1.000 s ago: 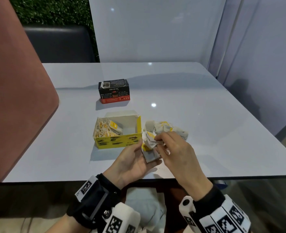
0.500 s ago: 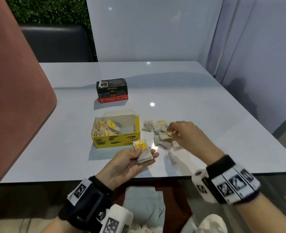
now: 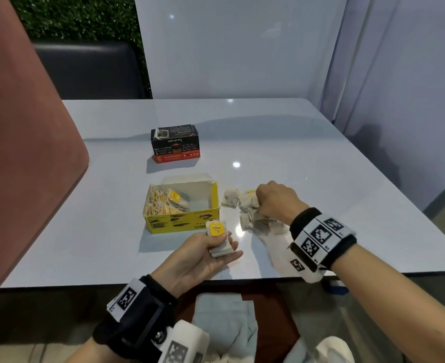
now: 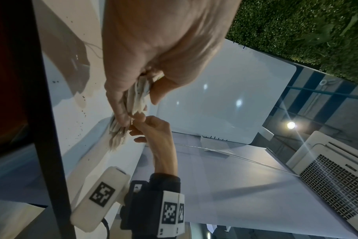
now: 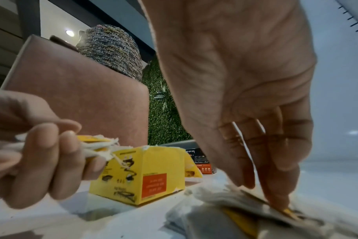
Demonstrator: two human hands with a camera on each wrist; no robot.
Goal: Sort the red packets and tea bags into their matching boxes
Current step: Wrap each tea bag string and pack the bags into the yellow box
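Our left hand [image 3: 205,254] grips a small stack of yellow-tagged paper tea bags [image 3: 217,238] at 6 o'clock of the open yellow cardboard box [image 3: 182,224]; our right hand [image 3: 276,200] pinches into the loose pile of tea bags [image 3: 245,205] on the surface [image 3: 321,166] at the box's 3 o'clock. Box partly filled; pile remains. A second ago both hands met at the pile.

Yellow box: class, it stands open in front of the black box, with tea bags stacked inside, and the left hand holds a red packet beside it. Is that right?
Not quite. The left hand holds a stack of tea bags with a yellow tag on top, not a red packet, as the head view shows. The open yellow box with bags inside and the black box behind it are as stated.
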